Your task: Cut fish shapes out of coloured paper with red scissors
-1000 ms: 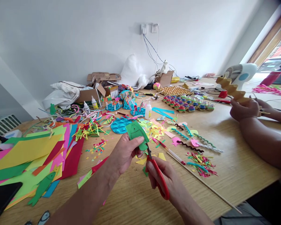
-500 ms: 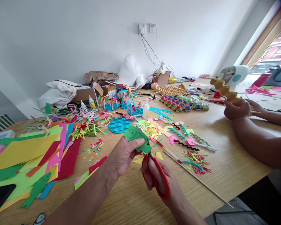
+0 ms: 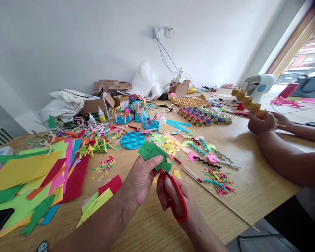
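My left hand [image 3: 144,178] pinches a piece of green paper [image 3: 149,151] between thumb and fingers, with a fish outline drawn on it in dark lines. Red-handled scissors [image 3: 183,206] are gripped in my right hand [image 3: 173,196], their blades at the lower right edge of the paper. How far the blades are apart is hard to make out. Beyond the paper lies a heap of yellow paper scraps [image 3: 170,141]. A finished-looking green paper fish [image 3: 40,211] rests at the lower left on coloured sheets.
Coloured paper sheets [image 3: 21,175] spread over the left. A blue moulded disc [image 3: 132,140], glue bottle [image 3: 162,123] and painted egg-carton pieces [image 3: 204,115] stand farther back. A wooden stick [image 3: 225,201] lies at right. Another person's hand [image 3: 261,122] holds a yellow carton strip [image 3: 248,101].
The scissors and my right hand have shifted slightly left and down along the green paper. More of the red and yellow paper beside my left forearm shows.
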Demonstrator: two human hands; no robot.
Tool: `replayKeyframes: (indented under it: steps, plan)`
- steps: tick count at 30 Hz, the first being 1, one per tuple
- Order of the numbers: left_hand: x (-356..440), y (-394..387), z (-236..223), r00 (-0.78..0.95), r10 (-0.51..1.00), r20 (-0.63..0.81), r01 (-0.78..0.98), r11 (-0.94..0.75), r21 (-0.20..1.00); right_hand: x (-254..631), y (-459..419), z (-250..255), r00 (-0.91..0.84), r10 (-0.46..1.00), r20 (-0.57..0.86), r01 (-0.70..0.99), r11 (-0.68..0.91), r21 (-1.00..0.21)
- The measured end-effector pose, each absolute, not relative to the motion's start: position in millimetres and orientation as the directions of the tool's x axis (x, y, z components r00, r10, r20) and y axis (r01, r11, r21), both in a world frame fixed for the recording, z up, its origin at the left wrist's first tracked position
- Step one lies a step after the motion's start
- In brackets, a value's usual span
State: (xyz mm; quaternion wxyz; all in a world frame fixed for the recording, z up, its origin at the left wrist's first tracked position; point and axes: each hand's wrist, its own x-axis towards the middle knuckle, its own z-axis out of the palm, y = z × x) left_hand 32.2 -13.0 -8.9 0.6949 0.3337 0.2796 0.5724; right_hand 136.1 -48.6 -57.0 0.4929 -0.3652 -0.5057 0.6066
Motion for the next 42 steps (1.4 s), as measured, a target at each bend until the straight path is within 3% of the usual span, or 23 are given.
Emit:
replayKeyframes:
  steps: [10,28,36,42]
  plan:
    - [37,-19,-7,0.165,0.986,-0.005,-0.592,0.103,0.800,135,-46,-65,-0.237,0.965,0.116,-0.292,0.043,-0.956]
    - [43,-25,-10,0.128,0.981,-0.148,-0.586,0.196,0.787,129,-46,-67,-0.187,0.974,0.127,-0.277,0.071,-0.958]
    - [42,-20,-12,0.111,0.994,-0.023,-0.575,0.083,0.814,133,-47,-63,-0.180,0.980,0.083,-0.193,0.047,-0.980]
    - [41,-20,-13,0.100,0.995,-0.014,-0.558,0.067,0.827,134,-47,-62,-0.176,0.982,0.073,-0.172,0.043,-0.984]
